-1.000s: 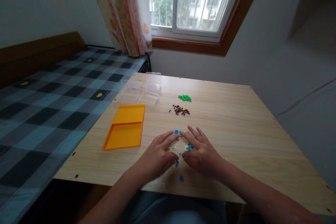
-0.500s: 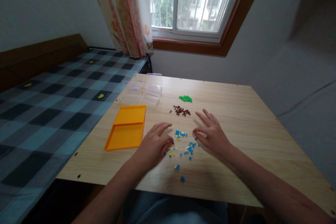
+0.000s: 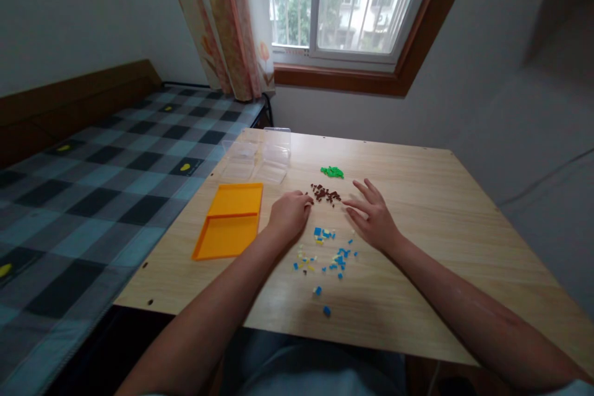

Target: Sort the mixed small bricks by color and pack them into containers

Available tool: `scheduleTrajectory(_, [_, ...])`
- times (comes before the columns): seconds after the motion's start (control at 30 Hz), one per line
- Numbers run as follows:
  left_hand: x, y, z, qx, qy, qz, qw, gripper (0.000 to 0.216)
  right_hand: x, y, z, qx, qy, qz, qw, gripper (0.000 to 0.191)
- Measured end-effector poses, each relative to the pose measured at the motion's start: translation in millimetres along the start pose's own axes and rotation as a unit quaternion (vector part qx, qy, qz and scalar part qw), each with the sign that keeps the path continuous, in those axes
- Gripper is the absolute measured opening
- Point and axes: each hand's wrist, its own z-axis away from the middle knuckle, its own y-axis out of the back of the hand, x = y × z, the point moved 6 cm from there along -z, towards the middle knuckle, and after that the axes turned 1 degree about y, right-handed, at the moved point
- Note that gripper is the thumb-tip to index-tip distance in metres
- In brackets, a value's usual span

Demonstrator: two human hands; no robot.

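Observation:
A pile of small brown bricks (image 3: 326, 193) lies mid-table. My left hand (image 3: 291, 213) is at its left edge, fingers curled and pressed together; anything pinched in them is too small to make out. On the other side, my right hand (image 3: 374, 218) has its fingers spread, the index fingertip close to the brown pieces, holding nothing. Nearer to me lie scattered small blue bricks (image 3: 342, 253) mixed with pale yellow pieces (image 3: 306, 262). One dark piece (image 3: 305, 272) sits among the yellow ones. Beyond the brown pile is a tight heap of green bricks (image 3: 333, 172).
An orange two-compartment tray (image 3: 227, 216) lies left of my left hand. Clear plastic boxes (image 3: 273, 164) stand behind it at the table's far left corner. A bed (image 3: 116, 179) runs along the table's left side, and a window (image 3: 352, 6) is beyond.
My left hand has moved forward from the yellow and blue pieces to the edge of the brown pile. My right hand has shifted slightly, its fingers still spread. The view has moved slightly.

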Motion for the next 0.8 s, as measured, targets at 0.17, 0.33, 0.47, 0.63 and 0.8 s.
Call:
scheduleTrajectory(0.17, [12, 15, 47, -0.074, -0.15, 0.056, 0.984, 0.021, 23, 23, 28, 0.028, -0.052, -0.035, 0.998, 0.023])
scheduleTrajectory(0.33, [17, 21, 91, -0.142, -0.236, 0.041, 0.961, 0.014, 43, 27, 37, 0.065, -0.125, -0.079, 0.987, 0.023])
scheduleTrajectory(0.47, [17, 16, 99, -0.16, -0.24, 0.026, 0.957, 0.012, 43, 26, 35, 0.069, -0.129, -0.086, 0.985, 0.023])
scheduleTrajectory(0.63, [24, 12, 99, -0.16, -0.259, 0.014, 0.952, 0.016, 41, 27, 35, 0.072, -0.136, -0.085, 0.984, 0.024])
scheduleTrajectory(0.8, [28, 11, 89, -0.157, -0.265, 0.009, 0.951, 0.016, 40, 27, 32, 0.074, -0.138, -0.09, 0.984, 0.024])
